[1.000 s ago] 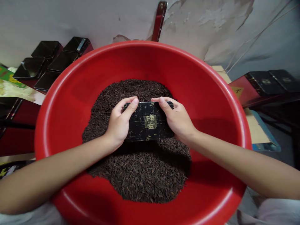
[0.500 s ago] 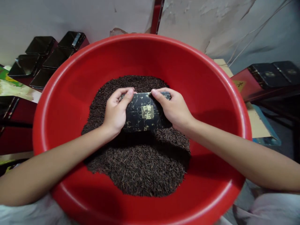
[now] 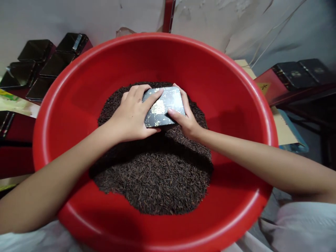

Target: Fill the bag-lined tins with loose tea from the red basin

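- Both hands are down in the red basin (image 3: pixel 236 70), clamped on one small black tin (image 3: pixel 164 106) with gold marks on its face.
- The left hand (image 3: pixel 132 117) grips the tin's left end, with its fingers laid across the top face and its thumb tucked along the near edge.
- The right hand (image 3: pixel 187 120) grips the right end, thumb pressed on the top near the near edge and fingers curled round the far right side.
- The tin sits at the far part of the heap of tea (image 3: pixel 157 182), tilted, with its face turned up and towards the left. Its underside is hidden, so I cannot tell whether it touches the leaves.
- The tea is dark and loose. It is piled in the middle of the basin and spreads towards the near side, and bare red wall shows all around it.
- Both forearms come in from the near corners and cross over the rim.
- Far left, outside the basin, a cluster of open black tins (image 3: pixel 39 66) stands close together.
- Far right, lidded tins (image 3: pixel 294 74) rest on a red box (image 3: pixel 265 87), with cardboard (image 3: pixel 283 129) just near of it.
- Behind everything is a pale wall (image 3: pixel 78 17) with peeling patches.
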Motion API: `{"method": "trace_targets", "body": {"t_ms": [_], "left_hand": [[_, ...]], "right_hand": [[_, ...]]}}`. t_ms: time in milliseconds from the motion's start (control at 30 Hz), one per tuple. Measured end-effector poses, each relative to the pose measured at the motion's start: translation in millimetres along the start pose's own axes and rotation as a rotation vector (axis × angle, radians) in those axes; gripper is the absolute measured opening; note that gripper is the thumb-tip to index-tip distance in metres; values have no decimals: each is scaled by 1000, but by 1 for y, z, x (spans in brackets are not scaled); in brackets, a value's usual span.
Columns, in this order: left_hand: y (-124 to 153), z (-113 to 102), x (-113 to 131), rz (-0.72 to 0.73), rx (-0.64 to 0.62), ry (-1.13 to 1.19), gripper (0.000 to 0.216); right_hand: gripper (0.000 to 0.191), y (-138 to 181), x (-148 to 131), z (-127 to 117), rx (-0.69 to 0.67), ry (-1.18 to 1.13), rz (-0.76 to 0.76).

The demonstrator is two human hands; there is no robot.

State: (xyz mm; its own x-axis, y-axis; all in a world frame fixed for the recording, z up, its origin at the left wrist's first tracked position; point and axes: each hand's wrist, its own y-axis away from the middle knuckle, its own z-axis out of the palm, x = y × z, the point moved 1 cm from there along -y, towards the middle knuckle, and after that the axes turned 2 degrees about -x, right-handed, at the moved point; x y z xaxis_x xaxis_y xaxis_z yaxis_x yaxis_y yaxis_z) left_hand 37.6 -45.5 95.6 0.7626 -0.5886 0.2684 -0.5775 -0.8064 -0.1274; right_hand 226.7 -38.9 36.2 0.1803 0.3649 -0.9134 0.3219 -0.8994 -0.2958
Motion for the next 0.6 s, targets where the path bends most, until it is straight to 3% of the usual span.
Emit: {"method": "trace_targets", "body": {"t_ms": [167, 333, 467, 600], "left_hand": [[-1, -3, -2, -55, 33, 166, 105], [7, -7, 1, -92, 94, 188, 101], [10, -26, 11, 80, 155, 34, 89], [6, -65, 47, 319, 320, -186, 89]], "right_hand": [[128, -10, -1, -5, -106, 97, -1], [125, -14, -6, -3, -157, 267, -165], [118, -10, -29, -9, -84, 401, -355], [110, 6, -79, -35, 85, 493, -440]]}}
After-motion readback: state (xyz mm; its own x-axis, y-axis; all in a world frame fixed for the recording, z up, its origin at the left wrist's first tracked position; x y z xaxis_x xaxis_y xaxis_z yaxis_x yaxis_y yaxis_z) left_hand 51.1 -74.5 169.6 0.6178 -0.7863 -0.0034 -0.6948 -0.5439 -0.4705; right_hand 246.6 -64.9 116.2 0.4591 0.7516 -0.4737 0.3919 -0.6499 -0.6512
